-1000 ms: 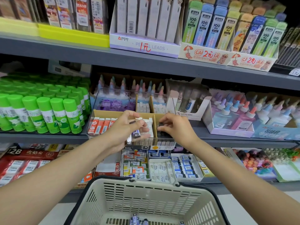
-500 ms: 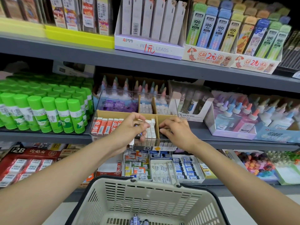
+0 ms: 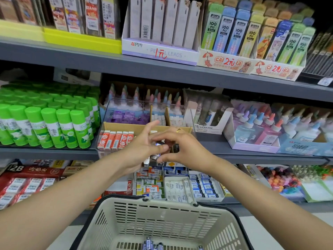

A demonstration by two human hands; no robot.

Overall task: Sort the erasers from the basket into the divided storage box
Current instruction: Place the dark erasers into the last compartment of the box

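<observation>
Erasers [image 3: 115,140] already line the divided storage box's [image 3: 108,126] left compartment on the shelf; a few blue-wrapped ones [image 3: 152,244] remain in the basket [image 3: 106,204] near you. Your left hand [image 3: 139,150] and right hand [image 3: 185,150] pinch small dark erasers together over the middle compartments.

Both hands meet at centre, over front of clear divided storage box [image 3: 106,127] on middle shelf. Left hand [image 3: 138,150] pinches dark blue-labelled eraser [image 3: 159,143]; right hand [image 3: 187,148] touches it from 3 o'clock, fingers curled. Red-sleeved erasers [image 3: 115,138] stand in box's compartment at 9 o'clock. Green glue sticks [image 3: 54,127] further toward 9. Beige basket [image 3: 162,219] at 6 o'clock, few blue erasers [image 3: 149,244] on bottom.
</observation>
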